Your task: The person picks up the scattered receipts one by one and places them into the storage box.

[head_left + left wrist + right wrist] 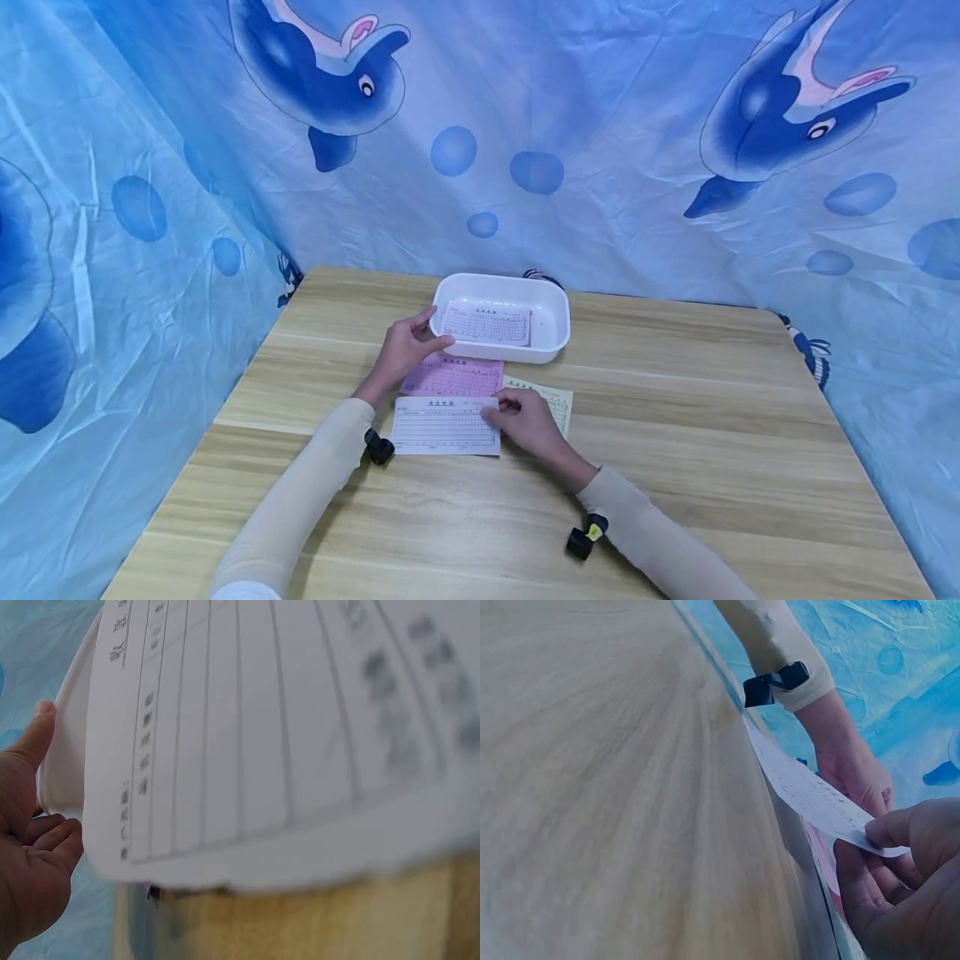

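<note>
My left hand (402, 350) holds the near left corner of a white plastic tray (510, 354), its thumb at the front rim and its fingers along the left side. Inside the tray lies a printed paper form (487, 325). With thumb and fingers, my right hand (531, 423) pinches the right edge of a white printed form (442, 429). In the right wrist view that white form (810, 791) is lifted off the table. A pink form (457, 380) lies between it and the tray. Partly under the right hand is a pale yellow form (561, 407).
The wooden table (690, 417) extends widely on both sides of the papers. Blue fabric with dolphin prints (600, 125) hangs behind and beside it. Dark cord tassels (810, 350) show at the table's edges. Each wrist wears a small black camera (378, 447).
</note>
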A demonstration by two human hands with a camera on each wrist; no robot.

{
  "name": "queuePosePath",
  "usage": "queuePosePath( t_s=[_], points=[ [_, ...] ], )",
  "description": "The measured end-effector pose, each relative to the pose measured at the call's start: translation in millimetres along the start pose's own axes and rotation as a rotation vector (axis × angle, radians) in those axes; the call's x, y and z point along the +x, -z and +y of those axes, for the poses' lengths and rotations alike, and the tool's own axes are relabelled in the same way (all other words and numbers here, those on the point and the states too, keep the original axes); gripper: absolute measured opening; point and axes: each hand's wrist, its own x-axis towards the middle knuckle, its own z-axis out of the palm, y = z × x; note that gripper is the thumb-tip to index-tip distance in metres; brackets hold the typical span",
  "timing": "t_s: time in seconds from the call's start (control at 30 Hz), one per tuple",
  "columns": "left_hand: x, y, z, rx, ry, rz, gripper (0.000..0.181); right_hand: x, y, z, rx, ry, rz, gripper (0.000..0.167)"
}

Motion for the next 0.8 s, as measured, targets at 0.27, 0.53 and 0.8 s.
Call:
queuePosePath(
  t_s=[0.27, 0.53, 0.8],
  points=[
    [-0.4, 0.8, 0.9, 0.025, -0.004, 0.009, 0.087, -2.6, 12.8, 1.6, 0.098, -0.051, 0.007, 0.007],
    [0.9, 0.4, 0.6, 0.053, -0.006, 0.014, 0.086, -5.1, 27.6, -5.3, 0.13, -0.075, 0.047, 0.009],
    [1.4, 0.1, 0.2, 0.033, 0.001, 0.01, 0.087, -6.7, 47.1, -14.6, 0.103, -0.084, 0.074, 0.012]
  ],
)
